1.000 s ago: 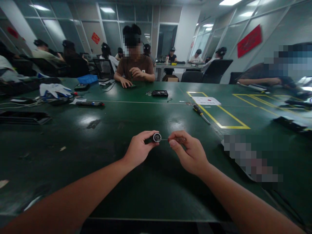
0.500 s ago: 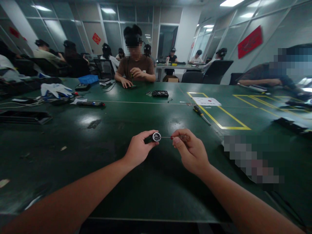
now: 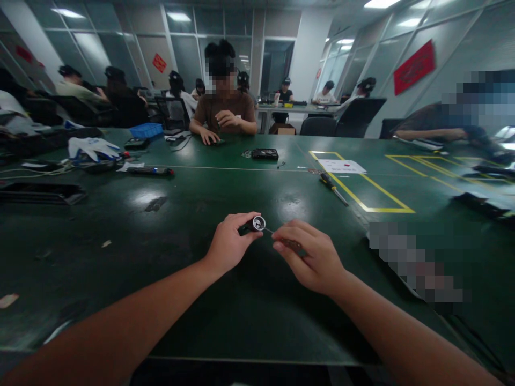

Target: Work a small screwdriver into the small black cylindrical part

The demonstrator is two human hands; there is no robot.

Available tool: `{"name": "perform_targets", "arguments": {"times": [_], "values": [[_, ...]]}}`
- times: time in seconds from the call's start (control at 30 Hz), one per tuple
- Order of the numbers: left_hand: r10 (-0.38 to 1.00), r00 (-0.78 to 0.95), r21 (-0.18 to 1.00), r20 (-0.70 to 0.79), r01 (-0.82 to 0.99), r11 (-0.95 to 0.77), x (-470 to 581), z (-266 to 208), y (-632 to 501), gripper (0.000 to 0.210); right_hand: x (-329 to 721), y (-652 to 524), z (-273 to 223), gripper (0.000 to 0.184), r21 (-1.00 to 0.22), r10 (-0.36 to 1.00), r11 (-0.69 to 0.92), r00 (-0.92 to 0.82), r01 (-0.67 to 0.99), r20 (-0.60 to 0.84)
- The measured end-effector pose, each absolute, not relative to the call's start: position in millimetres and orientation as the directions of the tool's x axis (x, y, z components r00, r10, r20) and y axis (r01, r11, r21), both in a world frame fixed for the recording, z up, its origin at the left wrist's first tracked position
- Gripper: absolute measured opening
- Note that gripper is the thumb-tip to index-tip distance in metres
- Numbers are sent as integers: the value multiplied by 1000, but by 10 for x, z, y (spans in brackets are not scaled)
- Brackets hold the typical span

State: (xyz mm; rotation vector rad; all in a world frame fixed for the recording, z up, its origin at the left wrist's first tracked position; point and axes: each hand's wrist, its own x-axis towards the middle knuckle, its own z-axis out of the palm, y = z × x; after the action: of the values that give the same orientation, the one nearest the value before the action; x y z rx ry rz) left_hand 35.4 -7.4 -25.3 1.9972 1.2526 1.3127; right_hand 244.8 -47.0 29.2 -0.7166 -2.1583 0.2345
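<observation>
Green matting covers the table [image 3: 169,279] beneath both of my forearms, and it is dark enough to hide any small part that lands on it. My left hand [image 3: 227,247] is closed around a small black cylindrical part [image 3: 254,224], holding it above the mat with its round silver end face turned toward my right side. My right hand [image 3: 311,257] pinches a small screwdriver [image 3: 286,241] between thumb and fingertips; its thin shaft runs up and left to the silver face, and the tip appears to sit on or just at that face (contact is too small to confirm).

Risk 1: neither hand rests on the table, so the part can twist in my grip under turning force, and the tip may slip out and skate across the face.

Risk 2: the shaft meets the face at a slant. A slanted tip can ride out of a screw head and damage it.

Risk 3: a loosened fastener can drop and vanish against the dark surface.

Farther off, a second screwdriver [image 3: 333,188] lies beside yellow floor-tape lines [image 3: 362,193]. A black module [image 3: 264,154] and a person in a brown shirt [image 3: 225,112] sit across the table.
</observation>
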Motion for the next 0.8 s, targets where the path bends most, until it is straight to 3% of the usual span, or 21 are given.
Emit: {"name": "perform_targets", "arguments": {"times": [0.07,0.17,0.23,0.3,0.4,0.6,0.67,0.8], "values": [[848,156,722,507,461,-516,349,-237,-82,38,2441,-471,280,9,-443,605,793,-461,418,649],[825,200,666,529,504,-549,345,-192,-103,34,2448,-396,220,12,-665,789,610,-253,430,560],[818,221,633,531,539,-556,346,-167,-114,34,2458,-302,165,18,-836,884,463,-81,295,461],[828,225,626,515,561,-542,347,-160,-117,37,2466,-213,120,22,-920,927,374,-26,122,373],[851,209,649,482,567,-507,346,-179,-108,42,2466,-177,102,24,-944,945,326,-43,43,324],[862,189,674,471,553,-490,338,-197,-88,41,2452,-346,155,17,-754,841,540,-257,373,475],[850,206,658,485,554,-510,339,-176,-96,39,2458,-325,139,19,-804,866,498,-224,324,446],[831,246,629,499,556,-542,345,-138,-116,34,2469,-174,84,24,-953,950,299,-79,-42,302]]}}
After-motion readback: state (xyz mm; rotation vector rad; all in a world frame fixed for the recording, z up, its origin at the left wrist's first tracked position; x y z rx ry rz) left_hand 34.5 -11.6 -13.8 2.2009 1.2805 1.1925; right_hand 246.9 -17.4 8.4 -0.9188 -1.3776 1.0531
